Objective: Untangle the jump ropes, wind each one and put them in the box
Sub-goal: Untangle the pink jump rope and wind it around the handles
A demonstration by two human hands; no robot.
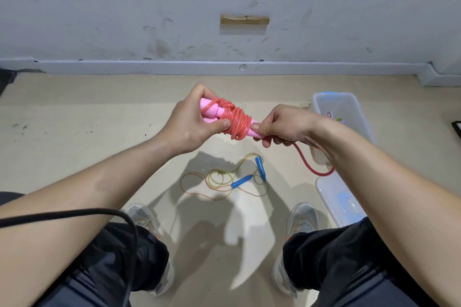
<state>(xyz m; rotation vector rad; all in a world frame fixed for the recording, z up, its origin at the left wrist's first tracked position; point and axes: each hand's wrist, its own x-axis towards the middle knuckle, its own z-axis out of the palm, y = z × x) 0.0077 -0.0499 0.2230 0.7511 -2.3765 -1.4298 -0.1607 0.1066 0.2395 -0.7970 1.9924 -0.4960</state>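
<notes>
Lying loose on the beige floor (74, 132) between two grey shoes (139, 214), the thin multicoloured jump rope with blue plastic handles (219, 179) sits below both hands. Above it, the left hand (194, 122) grips the red rubber jump rope with pink handles (237, 119), thumb pressed on its coils. The right hand (284, 123), close by, pinches the bundle's other end, the free tail hanging beneath its wrist. Just beyond stands a clear plastic box (349, 97), perhaps holding small coloured items.

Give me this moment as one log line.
step: winding red rope | left hand: grips pink handles | right hand: holds rope tail | blue-handled rope: loose on floor | box: open
</notes>
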